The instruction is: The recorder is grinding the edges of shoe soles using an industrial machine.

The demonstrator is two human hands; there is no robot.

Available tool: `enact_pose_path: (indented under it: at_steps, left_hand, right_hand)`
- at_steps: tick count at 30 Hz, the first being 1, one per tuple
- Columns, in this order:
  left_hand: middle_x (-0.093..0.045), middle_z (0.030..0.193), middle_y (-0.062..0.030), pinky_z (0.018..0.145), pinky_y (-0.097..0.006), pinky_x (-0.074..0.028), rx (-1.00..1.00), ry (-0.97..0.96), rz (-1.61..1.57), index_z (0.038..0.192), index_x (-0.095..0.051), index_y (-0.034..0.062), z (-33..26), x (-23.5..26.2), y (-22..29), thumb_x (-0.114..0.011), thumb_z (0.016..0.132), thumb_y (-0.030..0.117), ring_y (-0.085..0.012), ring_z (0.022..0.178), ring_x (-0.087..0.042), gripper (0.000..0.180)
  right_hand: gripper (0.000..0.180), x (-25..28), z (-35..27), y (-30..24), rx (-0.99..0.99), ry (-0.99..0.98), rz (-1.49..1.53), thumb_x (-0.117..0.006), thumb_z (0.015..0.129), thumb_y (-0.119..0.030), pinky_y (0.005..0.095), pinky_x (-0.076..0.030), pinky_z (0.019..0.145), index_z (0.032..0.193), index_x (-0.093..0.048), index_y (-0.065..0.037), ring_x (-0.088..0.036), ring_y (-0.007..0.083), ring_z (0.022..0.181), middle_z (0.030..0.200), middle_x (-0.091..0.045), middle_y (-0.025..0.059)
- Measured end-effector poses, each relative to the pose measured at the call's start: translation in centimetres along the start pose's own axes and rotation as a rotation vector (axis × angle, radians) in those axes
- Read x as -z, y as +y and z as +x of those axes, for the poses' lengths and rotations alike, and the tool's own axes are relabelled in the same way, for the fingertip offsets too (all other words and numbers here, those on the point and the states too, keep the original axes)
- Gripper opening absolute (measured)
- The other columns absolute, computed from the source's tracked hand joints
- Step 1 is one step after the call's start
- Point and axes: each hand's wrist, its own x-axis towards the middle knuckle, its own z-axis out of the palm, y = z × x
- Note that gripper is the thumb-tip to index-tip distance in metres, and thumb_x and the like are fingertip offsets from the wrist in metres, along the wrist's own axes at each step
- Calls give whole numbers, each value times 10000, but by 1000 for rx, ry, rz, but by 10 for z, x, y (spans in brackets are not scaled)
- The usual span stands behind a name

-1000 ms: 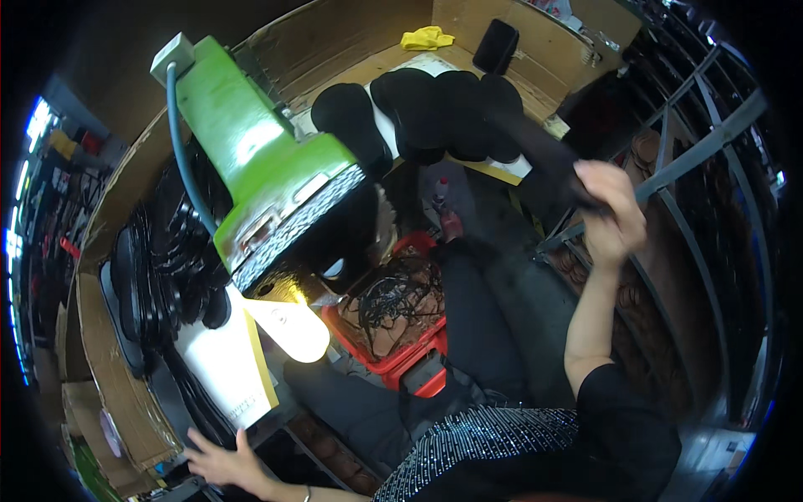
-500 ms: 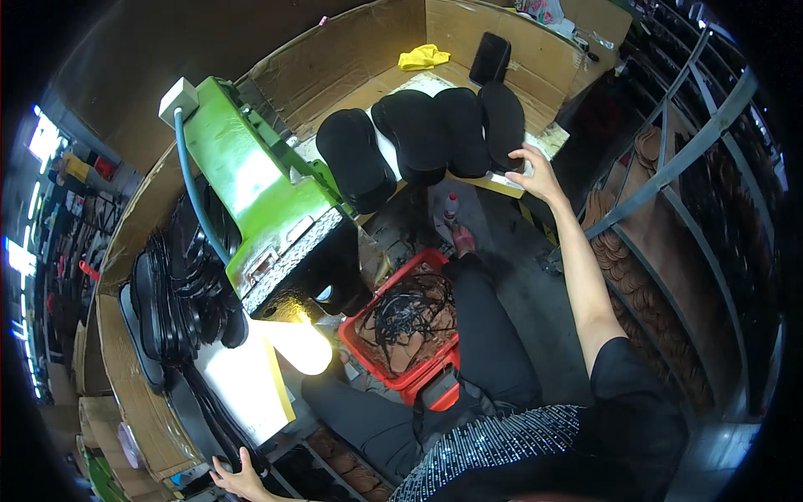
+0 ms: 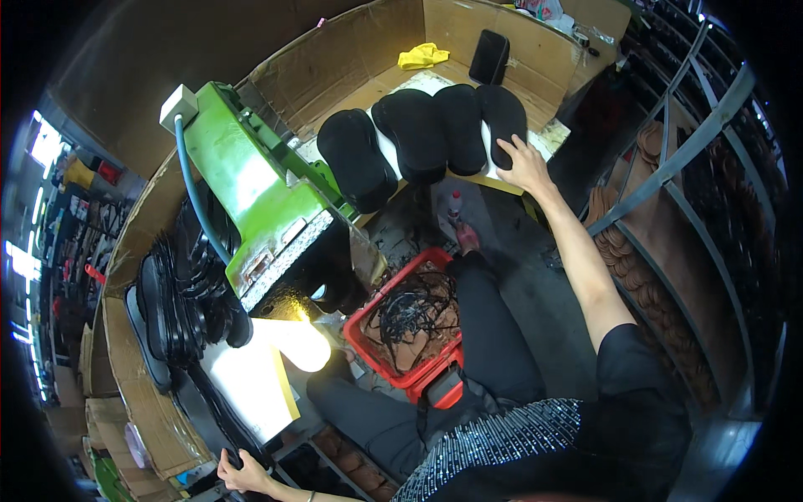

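Note:
My right hand [image 3: 527, 165] rests with spread fingers against the near right edge of the rightmost stack of black insoles [image 3: 503, 115]. More black insole stacks stand to its left on the white board: a narrower one [image 3: 460, 132], a wide one [image 3: 411, 134] and one closest to the machine [image 3: 355, 157]. At the lower left, my left hand [image 3: 244, 474] has its fingers and thumb closed on the near end of a row of long black soles [image 3: 216, 410]. How many pieces it grips is hidden.
A green machine [image 3: 242, 184] with a lit lamp [image 3: 306, 347] stands between the hands. Below it a red basket [image 3: 361, 347] holds black scraps. Cardboard walls [image 3: 351, 58] surround the bench. Metal racks [image 3: 711, 125] rise at right. A yellow cloth [image 3: 423, 56] lies behind.
My right hand has slid slightly left and farther onto the rightmost stack, whose near end has shifted. My left hand has gone from spread fingers to closed on the black soles.

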Motion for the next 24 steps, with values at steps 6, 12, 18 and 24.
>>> enact_pose_path:
  at_steps: [6,12,18,24]
  left_hand:
    - [-620,995,-67,821,-403,-449,-193,209,-121,964,-687,139,-3,0,-25,-712,651,211,-275,950,-565,322]
    - [-565,960,-87,832,-464,-383,-117,182,-83,923,-669,212,3,-12,16,-740,535,243,-309,1000,-468,395]
    - [-502,1000,-92,835,-453,-381,-61,120,-210,916,-696,148,-1,17,-10,-784,588,136,-311,1001,-432,339]
    - [-575,959,-94,858,-376,-433,-117,150,-422,877,-665,54,-2,34,-1,-712,611,-68,-292,963,-530,297]
  right_hand:
    - [571,6,-21,-6,191,73,98,-669,703,-352,419,-411,969,1206,-561,-105,-500,371,1156,1260,-506,232]
    - [621,10,-28,22,192,-8,87,-662,801,-360,406,-327,1037,1336,-450,-126,-369,358,1292,1374,-402,232]
    - [605,-20,-67,-3,182,401,70,-645,838,-368,472,-345,1002,1353,-432,-132,-355,416,1276,1390,-344,270]
    - [481,-8,-135,-89,302,331,261,-657,824,-186,446,-312,1029,1258,-511,-41,-379,376,1260,1364,-381,226]
